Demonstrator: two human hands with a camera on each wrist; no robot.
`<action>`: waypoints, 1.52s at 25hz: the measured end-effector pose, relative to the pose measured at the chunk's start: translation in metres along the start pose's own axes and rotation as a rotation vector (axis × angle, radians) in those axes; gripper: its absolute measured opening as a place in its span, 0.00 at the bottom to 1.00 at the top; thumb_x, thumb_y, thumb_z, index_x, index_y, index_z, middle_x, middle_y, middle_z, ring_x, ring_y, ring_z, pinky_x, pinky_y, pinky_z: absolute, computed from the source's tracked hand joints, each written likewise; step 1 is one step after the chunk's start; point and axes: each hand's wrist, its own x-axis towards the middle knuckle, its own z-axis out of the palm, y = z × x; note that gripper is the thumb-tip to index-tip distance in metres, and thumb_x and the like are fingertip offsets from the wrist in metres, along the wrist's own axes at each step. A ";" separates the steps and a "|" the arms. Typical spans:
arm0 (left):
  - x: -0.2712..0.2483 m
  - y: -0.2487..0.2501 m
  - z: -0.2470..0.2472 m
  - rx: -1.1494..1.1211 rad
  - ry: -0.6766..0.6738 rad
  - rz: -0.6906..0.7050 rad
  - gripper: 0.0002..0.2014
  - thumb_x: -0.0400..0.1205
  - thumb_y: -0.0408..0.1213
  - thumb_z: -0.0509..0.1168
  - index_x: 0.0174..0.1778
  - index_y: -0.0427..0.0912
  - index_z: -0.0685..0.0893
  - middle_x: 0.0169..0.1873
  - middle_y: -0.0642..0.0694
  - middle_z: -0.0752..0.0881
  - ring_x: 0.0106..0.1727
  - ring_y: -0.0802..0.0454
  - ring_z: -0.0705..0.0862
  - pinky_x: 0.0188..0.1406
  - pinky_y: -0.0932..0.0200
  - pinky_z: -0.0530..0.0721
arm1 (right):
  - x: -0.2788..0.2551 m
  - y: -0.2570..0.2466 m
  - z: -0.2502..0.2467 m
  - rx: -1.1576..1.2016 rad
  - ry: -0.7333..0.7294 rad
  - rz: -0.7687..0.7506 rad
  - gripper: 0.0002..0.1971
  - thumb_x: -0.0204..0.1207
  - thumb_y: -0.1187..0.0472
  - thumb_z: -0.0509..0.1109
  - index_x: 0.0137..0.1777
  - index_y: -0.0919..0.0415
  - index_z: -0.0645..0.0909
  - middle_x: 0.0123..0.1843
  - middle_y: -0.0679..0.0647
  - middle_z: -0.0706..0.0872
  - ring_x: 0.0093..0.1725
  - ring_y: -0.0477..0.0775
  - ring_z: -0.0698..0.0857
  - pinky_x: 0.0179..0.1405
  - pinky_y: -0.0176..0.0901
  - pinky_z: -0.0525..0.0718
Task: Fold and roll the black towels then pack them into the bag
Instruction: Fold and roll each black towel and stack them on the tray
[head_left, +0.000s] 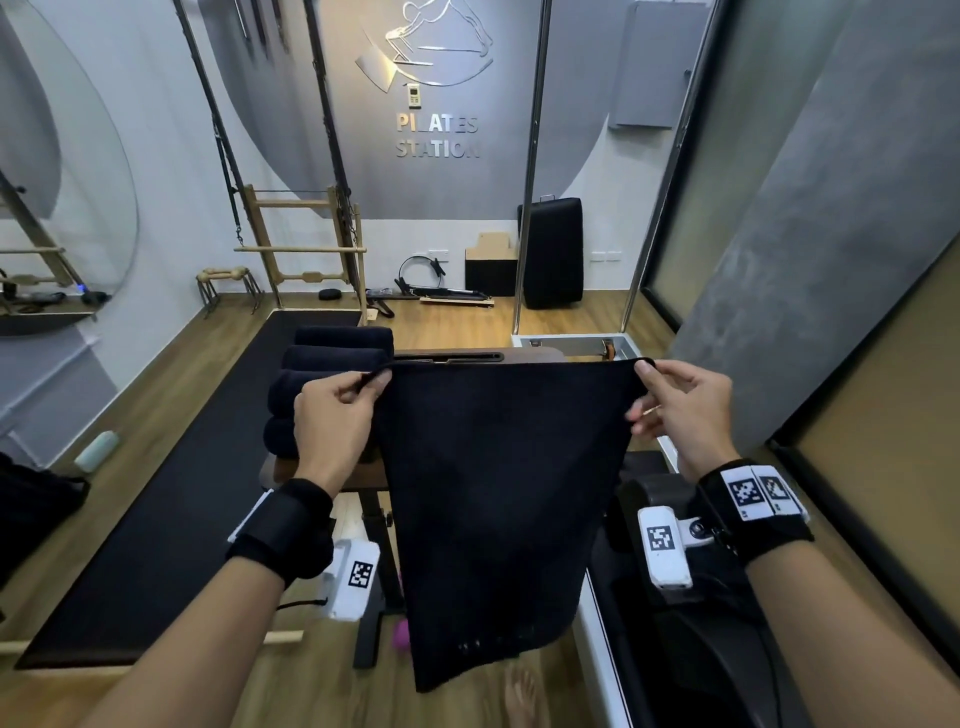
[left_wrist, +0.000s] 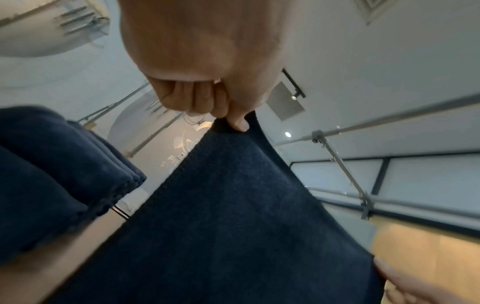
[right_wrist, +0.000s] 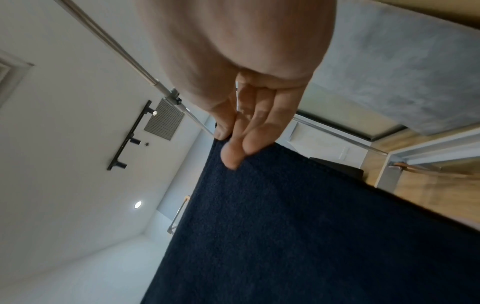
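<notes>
Left hand (head_left: 332, 410) and right hand (head_left: 675, 410) are each pinching a top corner of the black towel (head_left: 498, 499), holding it taut between them, long axis hanging straight down, rolled towels (head_left: 332, 364) just behind left hand.

A dark wooden table (head_left: 530, 355) stands on the wood floor (head_left: 156, 395); 4 rolled black towels (head_left: 332, 364) lie stacked along its left side.

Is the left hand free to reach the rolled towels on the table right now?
Probably not yet: the left hand pinches a corner of the hanging towel. The rolled towels lie just beyond it, with nothing between.
</notes>
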 end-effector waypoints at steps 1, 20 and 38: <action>0.009 -0.003 0.009 -0.075 0.000 -0.089 0.18 0.85 0.49 0.77 0.27 0.60 0.86 0.20 0.59 0.80 0.23 0.62 0.76 0.28 0.60 0.74 | 0.010 0.003 0.007 0.026 -0.029 0.012 0.16 0.84 0.53 0.76 0.63 0.64 0.84 0.35 0.66 0.92 0.22 0.64 0.87 0.20 0.46 0.85; 0.233 -0.169 0.240 -0.197 0.179 -0.703 0.11 0.92 0.36 0.66 0.62 0.32 0.87 0.46 0.38 0.91 0.50 0.47 0.94 0.41 0.51 0.94 | 0.305 0.187 0.133 0.093 -0.023 0.473 0.07 0.86 0.65 0.72 0.58 0.70 0.83 0.43 0.75 0.92 0.42 0.73 0.94 0.38 0.52 0.95; 0.181 -0.176 0.251 0.165 -0.204 -0.570 0.22 0.91 0.37 0.65 0.82 0.38 0.77 0.70 0.45 0.84 0.73 0.49 0.83 0.76 0.52 0.79 | 0.294 0.224 0.139 0.049 -0.140 0.443 0.23 0.85 0.74 0.70 0.78 0.61 0.78 0.52 0.65 0.94 0.51 0.67 0.95 0.47 0.46 0.94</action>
